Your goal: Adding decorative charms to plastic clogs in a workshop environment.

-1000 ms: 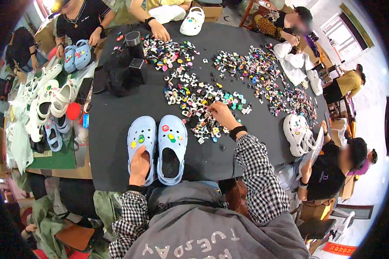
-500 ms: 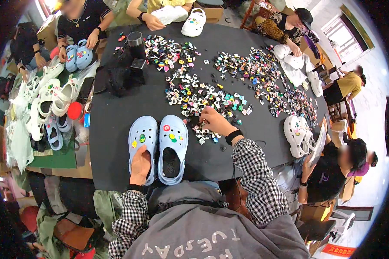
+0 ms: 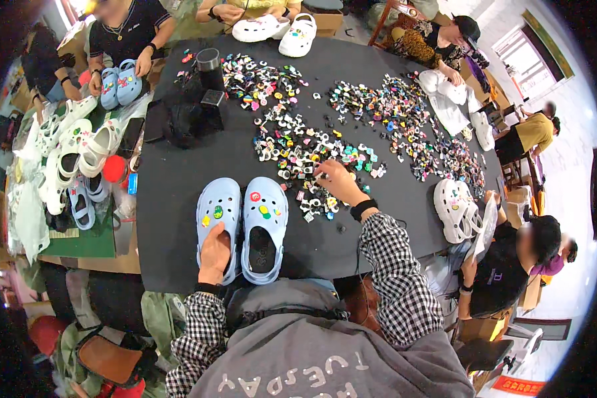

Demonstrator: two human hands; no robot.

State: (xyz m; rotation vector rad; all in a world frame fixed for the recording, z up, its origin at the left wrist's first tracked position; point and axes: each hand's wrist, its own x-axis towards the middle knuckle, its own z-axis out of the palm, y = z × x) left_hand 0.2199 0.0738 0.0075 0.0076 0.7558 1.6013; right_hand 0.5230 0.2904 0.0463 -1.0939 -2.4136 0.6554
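Two light-blue clogs stand side by side near the table's front edge, toes pointing away from me. My left hand grips the left clog at its foot opening, part of the fingers hidden inside. That clog bears a yellow and a green charm; the right clog carries a red charm and some yellow and green ones. My right hand reaches into the near edge of a heap of small colourful shoe charms, fingertips pinched together. Whatever they hold is too small to make out.
Further charm heaps spread across the black table. A dark tumbler stands at the back left beside a black bag. White clogs sit at the right edge. Co-workers handle clogs around the table.
My right hand has shifted slightly right and away from me among the charms. My left hand and the blue clogs stay put. The far co-worker's white clog has been turned.
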